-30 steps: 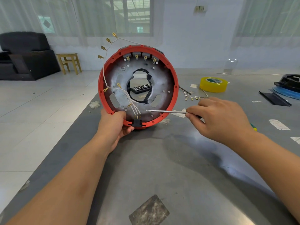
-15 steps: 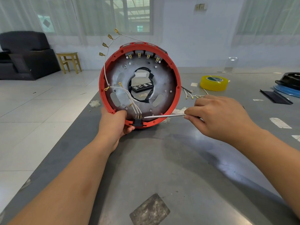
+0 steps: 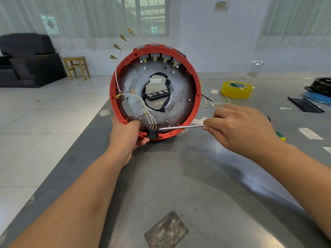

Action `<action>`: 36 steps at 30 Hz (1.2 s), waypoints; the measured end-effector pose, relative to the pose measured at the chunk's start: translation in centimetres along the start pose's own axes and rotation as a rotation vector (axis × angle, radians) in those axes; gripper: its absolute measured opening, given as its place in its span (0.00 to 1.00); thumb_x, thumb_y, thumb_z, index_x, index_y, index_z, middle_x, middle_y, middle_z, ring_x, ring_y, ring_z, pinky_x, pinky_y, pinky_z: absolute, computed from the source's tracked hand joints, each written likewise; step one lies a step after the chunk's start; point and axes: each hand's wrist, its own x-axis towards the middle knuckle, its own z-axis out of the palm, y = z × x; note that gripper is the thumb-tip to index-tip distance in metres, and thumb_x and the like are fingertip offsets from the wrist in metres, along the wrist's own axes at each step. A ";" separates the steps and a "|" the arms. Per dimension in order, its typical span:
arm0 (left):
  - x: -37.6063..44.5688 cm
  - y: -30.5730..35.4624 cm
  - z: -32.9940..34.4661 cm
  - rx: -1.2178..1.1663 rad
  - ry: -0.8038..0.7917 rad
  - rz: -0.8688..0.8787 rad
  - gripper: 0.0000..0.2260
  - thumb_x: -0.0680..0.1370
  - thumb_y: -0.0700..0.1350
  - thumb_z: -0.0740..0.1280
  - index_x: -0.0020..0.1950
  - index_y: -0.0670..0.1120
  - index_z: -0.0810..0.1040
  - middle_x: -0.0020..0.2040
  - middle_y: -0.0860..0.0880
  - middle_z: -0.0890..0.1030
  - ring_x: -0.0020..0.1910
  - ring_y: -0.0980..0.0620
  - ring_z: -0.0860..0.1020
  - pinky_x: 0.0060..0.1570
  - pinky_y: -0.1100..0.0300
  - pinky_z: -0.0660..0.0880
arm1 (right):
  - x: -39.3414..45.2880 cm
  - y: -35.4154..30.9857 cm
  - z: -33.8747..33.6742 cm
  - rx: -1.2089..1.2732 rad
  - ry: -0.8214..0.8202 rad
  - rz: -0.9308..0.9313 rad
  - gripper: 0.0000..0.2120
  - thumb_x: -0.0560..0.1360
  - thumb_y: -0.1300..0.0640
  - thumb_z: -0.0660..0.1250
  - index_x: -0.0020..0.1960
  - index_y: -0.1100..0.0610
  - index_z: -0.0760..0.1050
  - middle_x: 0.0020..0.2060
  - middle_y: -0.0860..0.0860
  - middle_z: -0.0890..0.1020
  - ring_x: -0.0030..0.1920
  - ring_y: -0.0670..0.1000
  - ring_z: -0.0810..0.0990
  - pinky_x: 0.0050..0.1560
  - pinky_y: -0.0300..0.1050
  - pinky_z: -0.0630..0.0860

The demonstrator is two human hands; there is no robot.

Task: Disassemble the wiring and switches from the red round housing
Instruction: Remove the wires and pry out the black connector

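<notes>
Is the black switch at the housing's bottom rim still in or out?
In: black switch sits in the red housing rim, three wires attached.

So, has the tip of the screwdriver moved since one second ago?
Yes. The screwdriver tip went down and left, toward the black switch in the red housing rim.

Left hand [image 3: 128,134] grips red housing [image 3: 196,86]; right hand [image 3: 240,127] holds screwdriver [image 3: 180,127].

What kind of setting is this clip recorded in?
Probably an informal workshop room, not a factory line: a scuffed grey worktable with yellow tape and loose wires, plus a black sofa and a wooden stool on tiled floor.
</notes>
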 end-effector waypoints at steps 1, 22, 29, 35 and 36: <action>0.0 0.0 0.0 -0.005 -0.002 -0.001 0.18 0.78 0.37 0.61 0.68 0.46 0.70 0.46 0.39 0.82 0.23 0.47 0.79 0.22 0.61 0.75 | -0.1 -0.2 0.1 -0.006 -0.001 0.012 0.15 0.82 0.47 0.61 0.46 0.52 0.83 0.37 0.51 0.80 0.37 0.58 0.78 0.34 0.44 0.67; -0.2 0.0 0.0 -0.055 0.117 -0.008 0.20 0.76 0.39 0.59 0.68 0.46 0.71 0.46 0.39 0.78 0.22 0.48 0.79 0.24 0.61 0.76 | -1.8 -3.4 0.9 -0.078 -0.005 0.124 0.13 0.84 0.48 0.60 0.48 0.51 0.81 0.39 0.50 0.82 0.39 0.56 0.79 0.34 0.48 0.71; -1.0 0.5 0.5 -0.147 0.144 -0.050 0.14 0.77 0.36 0.59 0.61 0.42 0.73 0.45 0.41 0.77 0.21 0.50 0.78 0.23 0.63 0.74 | -1.0 -5.4 0.8 -0.051 -0.067 0.193 0.14 0.84 0.47 0.58 0.50 0.49 0.81 0.39 0.48 0.81 0.40 0.56 0.79 0.33 0.46 0.67; -0.9 0.5 0.4 -0.128 0.149 -0.053 0.18 0.77 0.37 0.59 0.67 0.44 0.72 0.49 0.42 0.78 0.23 0.49 0.79 0.25 0.62 0.76 | -0.6 -5.7 0.7 -0.019 -0.101 0.213 0.17 0.85 0.45 0.52 0.55 0.46 0.79 0.43 0.47 0.81 0.44 0.54 0.80 0.35 0.46 0.64; -0.9 0.4 0.4 -0.120 0.148 -0.048 0.19 0.76 0.37 0.59 0.67 0.44 0.72 0.49 0.42 0.78 0.23 0.49 0.79 0.25 0.62 0.76 | -0.7 -5.5 0.7 -0.015 -0.116 0.213 0.18 0.86 0.45 0.51 0.57 0.46 0.79 0.44 0.46 0.81 0.45 0.54 0.79 0.36 0.46 0.64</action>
